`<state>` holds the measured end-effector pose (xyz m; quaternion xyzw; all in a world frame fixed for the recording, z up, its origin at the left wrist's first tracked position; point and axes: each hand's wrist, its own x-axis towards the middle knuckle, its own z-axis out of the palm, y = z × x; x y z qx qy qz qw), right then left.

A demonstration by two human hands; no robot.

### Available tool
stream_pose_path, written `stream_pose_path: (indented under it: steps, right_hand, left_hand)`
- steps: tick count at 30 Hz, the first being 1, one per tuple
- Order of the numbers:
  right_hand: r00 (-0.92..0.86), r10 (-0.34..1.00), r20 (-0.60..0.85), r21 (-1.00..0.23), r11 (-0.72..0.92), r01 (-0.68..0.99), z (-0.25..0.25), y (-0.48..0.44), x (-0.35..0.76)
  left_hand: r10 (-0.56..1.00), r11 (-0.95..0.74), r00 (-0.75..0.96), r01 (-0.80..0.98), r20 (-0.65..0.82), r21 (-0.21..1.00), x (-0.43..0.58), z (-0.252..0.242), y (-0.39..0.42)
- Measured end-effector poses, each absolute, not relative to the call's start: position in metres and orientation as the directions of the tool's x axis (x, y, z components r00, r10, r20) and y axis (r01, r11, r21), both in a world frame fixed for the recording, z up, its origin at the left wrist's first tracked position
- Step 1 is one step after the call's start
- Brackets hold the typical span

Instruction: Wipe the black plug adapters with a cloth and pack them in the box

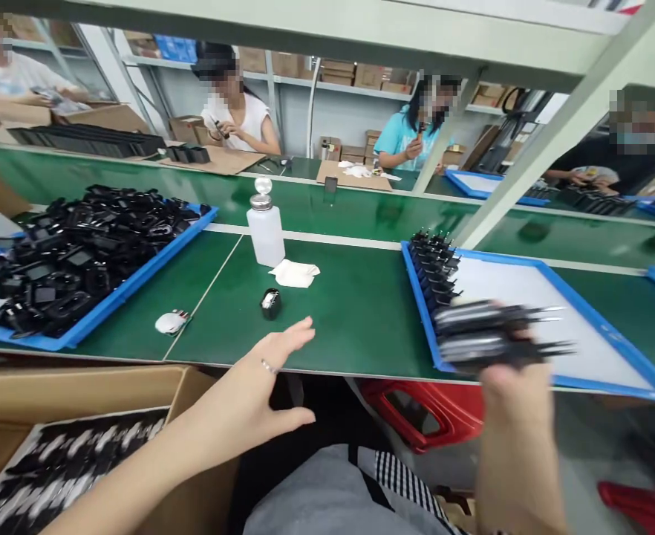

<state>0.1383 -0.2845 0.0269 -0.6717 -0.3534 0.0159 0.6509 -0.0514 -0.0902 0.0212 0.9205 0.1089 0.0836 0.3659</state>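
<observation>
Right hand [514, 383]: gripping 2 black plug pieces [472, 349], blurred, at least 2 visible; thumb on near side, fingers on far side, forearm coming up from below. Pieces are over the right tray's [511, 282] front left corner; contact with tray can't be told. Long axis left-right, about parallel to worktop [355, 319] front edge, metal pins pointing right.

Left hand [252, 386]: holding 0 items, spread, fingers reaching right, thumb apart, 1 ring; above worktop front edge.

Right tray: 1 row of black pieces [433, 267] along left edge, exact count unclear, pins to the right.

Out from left hand: 1 small black part [270, 303], upright, near front edge; 1 white cloth [294, 273] behind it; 1 white bottle [266, 234], lid flipped up, right of left tray's back right corner; 1 whitish part [171, 322] near front edge.

Left tray [138, 281]: 1 heap of black casings [93, 253], too many to count. 1 cardboard box [82, 386] below worktop front edge, left. 4 co-workers across.
</observation>
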Motion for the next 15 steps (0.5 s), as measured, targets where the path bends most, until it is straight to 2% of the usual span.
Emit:
stream_pose_path:
  steps: [1,2,3,5,7,11,13,15]
  right_hand:
    - [0.824,0.278,0.493,-0.860,0.011,0.510,0.030,-0.299,0.160]
    - [0.836,0.116,0.537,-0.837,-0.052,0.545,0.032,-0.310,0.185]
    - [0.854,0.077,0.515,-0.846,-0.116,0.520,0.032,-0.317,0.211]
    - [0.915,0.132,0.382,-0.848,-0.343,0.404,0.024,-0.318,0.262]
    - [0.924,0.222,0.310,-0.827,-0.416,0.377,0.008,-0.311,0.300]
    - [0.773,0.591,0.228,-0.698,-0.454,0.553,-0.022,-0.298,0.330]
    - [0.717,0.657,0.231,-0.632,-0.459,0.624,-0.026,-0.302,0.330]
    - [0.714,0.655,0.246,-0.560,-0.506,0.657,-0.023,-0.308,0.329]
  left_hand:
    - [0.241,-0.713,0.970,0.148,0.041,0.686,-0.054,0.019,-0.087]
    - [0.228,-0.714,0.974,0.163,0.006,0.681,-0.055,0.017,-0.083]
    - [0.223,-0.713,0.974,0.182,-0.027,0.677,-0.056,0.014,-0.080]
    - [0.234,-0.706,0.969,0.223,-0.075,0.672,-0.058,0.006,-0.075]
    - [0.262,-0.696,0.959,0.264,-0.107,0.668,-0.061,-0.003,-0.073]
    - [0.308,-0.679,0.938,0.334,-0.159,0.654,-0.068,-0.018,-0.070]
    - [0.331,-0.673,0.925,0.371,-0.188,0.640,-0.071,-0.023,-0.067]
    - [0.353,-0.672,0.913,0.399,-0.204,0.623,-0.071,-0.027,-0.063]
